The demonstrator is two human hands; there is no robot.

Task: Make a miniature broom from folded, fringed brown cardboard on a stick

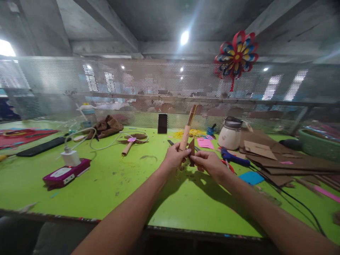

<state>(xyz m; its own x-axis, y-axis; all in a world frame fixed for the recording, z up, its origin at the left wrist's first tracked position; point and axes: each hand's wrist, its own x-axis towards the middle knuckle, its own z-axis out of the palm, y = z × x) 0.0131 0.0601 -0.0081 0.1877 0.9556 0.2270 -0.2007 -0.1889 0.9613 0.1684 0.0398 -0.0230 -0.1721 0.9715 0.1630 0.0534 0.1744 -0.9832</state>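
Observation:
My left hand (175, 156) is closed round the lower part of a tan cardboard tube (185, 136), tilted slightly to the right. A darker brown strip with a yellow edge (191, 114) sticks out of the tube's top. Between the fingertips of my right hand (208, 162) is a small pointed piece of brown cardboard (192, 151), held up against the tube's side. Whether the two pieces are joined cannot be made out. Left of my hands lies a similar tube (127, 148) with a brown jagged disc (138, 138) and a pink patch at its end.
A blue glue gun (235, 157) with a black cord lies right of my hands, near a blue card (251, 178) and brown cardboard sheets (294, 159). Behind stand a jar (230, 134) and a phone (162, 124). A purple power strip (67, 173) with a charger is at left.

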